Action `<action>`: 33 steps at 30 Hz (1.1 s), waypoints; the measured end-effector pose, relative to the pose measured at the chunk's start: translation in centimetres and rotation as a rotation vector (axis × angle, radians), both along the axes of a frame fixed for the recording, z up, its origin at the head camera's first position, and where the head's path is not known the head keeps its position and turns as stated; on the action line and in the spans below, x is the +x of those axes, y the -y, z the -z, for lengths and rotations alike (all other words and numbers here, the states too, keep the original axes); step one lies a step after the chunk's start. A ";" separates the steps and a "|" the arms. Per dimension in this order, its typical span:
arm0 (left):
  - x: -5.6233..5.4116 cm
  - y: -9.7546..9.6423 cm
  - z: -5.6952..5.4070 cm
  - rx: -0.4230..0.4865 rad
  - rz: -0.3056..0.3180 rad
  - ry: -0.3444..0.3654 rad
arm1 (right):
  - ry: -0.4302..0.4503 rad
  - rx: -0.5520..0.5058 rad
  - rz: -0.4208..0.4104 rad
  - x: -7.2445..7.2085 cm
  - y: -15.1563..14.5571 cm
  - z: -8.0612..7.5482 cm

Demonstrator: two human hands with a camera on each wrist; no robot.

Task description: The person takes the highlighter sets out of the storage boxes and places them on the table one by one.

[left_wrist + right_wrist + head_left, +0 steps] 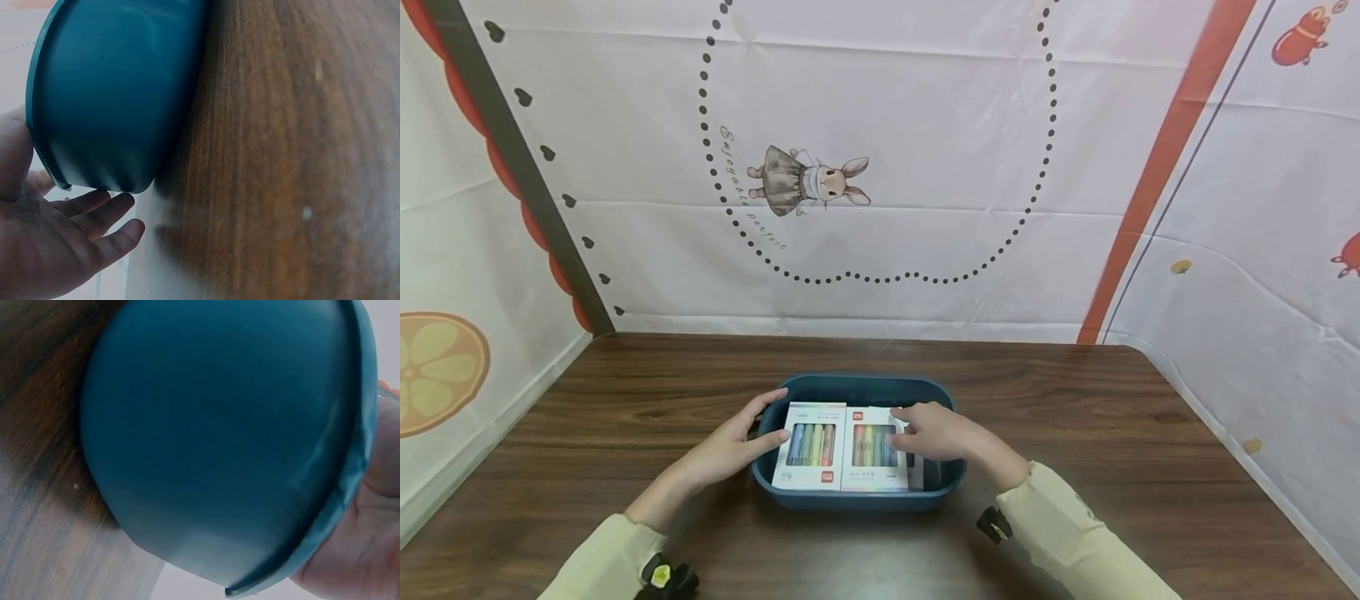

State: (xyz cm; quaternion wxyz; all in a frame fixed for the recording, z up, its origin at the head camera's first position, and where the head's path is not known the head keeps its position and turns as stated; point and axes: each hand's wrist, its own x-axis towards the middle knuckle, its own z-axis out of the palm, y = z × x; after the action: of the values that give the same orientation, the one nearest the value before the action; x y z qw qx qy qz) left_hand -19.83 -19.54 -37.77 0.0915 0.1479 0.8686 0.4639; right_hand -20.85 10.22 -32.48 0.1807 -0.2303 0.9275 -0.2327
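Observation:
A dark blue-green plastic bin (880,500) stands on the table and holds two white boxes, the left box (807,481) and the right box (874,482), side by side. Coloured sticks show through their windows. My left hand (730,450) lies at the bin's left end, thumb over the rim by the left box; in the left wrist view its fingers (106,215) spread loosely along the bin's outer wall. Over the right rim, my right hand (936,432) touches the right box's top with thumb and forefinger. Its other fingertips are hidden, and the right wrist view shows mostly bin wall (219,437).
Part of another box (915,473) shows beneath the right box's right edge. The wooden table (647,392) extends around the bin. A white printed cloth (925,167) hangs behind and at both sides.

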 end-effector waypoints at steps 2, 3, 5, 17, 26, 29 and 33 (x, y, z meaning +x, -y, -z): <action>0.0 0.0 0.0 -0.005 -0.002 0.000 | -0.004 -0.005 0.005 0.1 0.1 0.0; 0.0 0.0 0.0 -0.007 -0.003 0.000 | -0.006 -0.009 0.009 0.1 0.1 0.1; 0.0 0.0 0.0 -0.008 -0.006 0.000 | -0.008 -0.023 0.017 0.2 0.1 0.2; -0.1 0.1 0.1 0.013 -0.006 -0.001 | -0.001 -0.137 0.102 0.9 0.0 0.5; -0.1 0.0 -0.1 0.010 -0.024 0.023 | -0.031 -0.198 0.212 1.6 0.1 0.3; -0.1 0.0 -0.1 0.006 -0.028 0.026 | -0.036 -0.223 0.247 1.5 0.1 0.5; -0.1 0.0 -0.1 0.002 -0.030 0.027 | -0.042 -0.271 0.286 1.3 -0.1 0.9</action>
State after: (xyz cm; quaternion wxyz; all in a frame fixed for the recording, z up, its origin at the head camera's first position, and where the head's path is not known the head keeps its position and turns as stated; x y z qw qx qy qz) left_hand -19.91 -19.49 -37.66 0.0963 0.1287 0.8689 0.4681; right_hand -19.55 10.35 -33.33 0.0936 -0.1231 0.9145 -0.3740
